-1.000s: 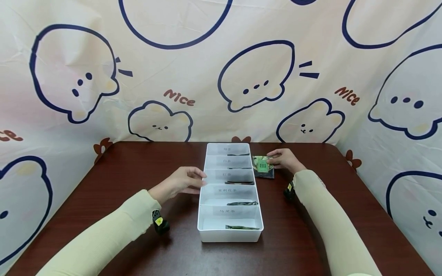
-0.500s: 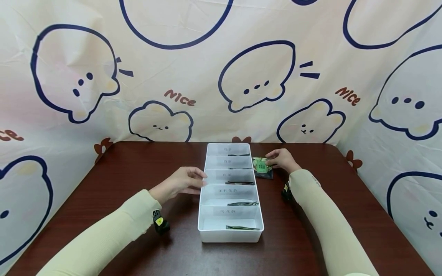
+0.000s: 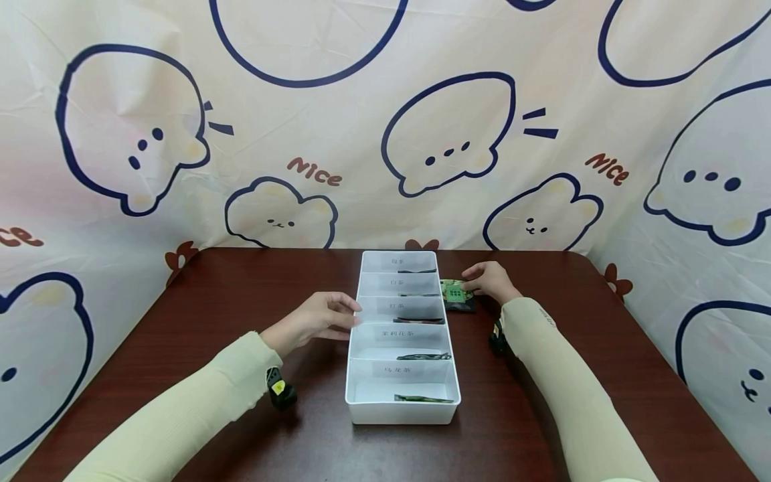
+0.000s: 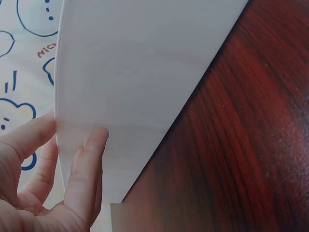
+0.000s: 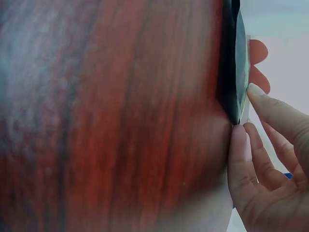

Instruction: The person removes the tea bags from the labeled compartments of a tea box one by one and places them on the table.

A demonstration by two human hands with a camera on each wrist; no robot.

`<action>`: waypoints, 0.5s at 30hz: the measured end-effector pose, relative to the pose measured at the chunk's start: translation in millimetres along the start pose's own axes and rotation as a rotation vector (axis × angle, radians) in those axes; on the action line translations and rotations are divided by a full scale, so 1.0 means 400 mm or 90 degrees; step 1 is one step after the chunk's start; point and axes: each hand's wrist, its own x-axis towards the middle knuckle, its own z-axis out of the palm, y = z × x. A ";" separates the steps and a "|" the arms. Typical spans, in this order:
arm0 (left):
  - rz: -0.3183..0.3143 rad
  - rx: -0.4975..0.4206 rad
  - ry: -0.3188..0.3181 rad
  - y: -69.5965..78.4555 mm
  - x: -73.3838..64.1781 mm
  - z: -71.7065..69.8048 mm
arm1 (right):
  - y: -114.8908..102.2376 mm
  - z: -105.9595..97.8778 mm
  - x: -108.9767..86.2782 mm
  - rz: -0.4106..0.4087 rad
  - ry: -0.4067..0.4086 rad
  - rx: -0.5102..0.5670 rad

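Since one second ago, the right hand has come a little closer to the long white plastic tray with five compartments. The small square packet with green printed front and dark lower border has shifted slightly with it, and its far edge now looks lower. The packet is outside the tray, just beside its right wall, near the second and third compartments counted from the far end. I cannot tell if it touches this wall, or if it lies fully on the dark brown wooden counter.

The right fingers pinch the packet at its edge, with one fingertip on the printed face. The left hand has kept its place: its fingers are slightly spread and rest against the left wall and rim of the tray.

In my judgement, this is only a small correction of position. The packet is in hand but in no compartment, and the tray appears steadied by the left hand.
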 end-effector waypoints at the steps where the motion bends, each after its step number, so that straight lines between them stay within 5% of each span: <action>1: 0.000 0.001 0.000 0.000 0.000 0.000 | 0.000 -0.001 0.000 0.000 0.001 0.000; 15: -0.002 0.005 0.006 0.000 0.001 0.002 | 0.006 -0.001 -0.002 -0.004 0.008 0.018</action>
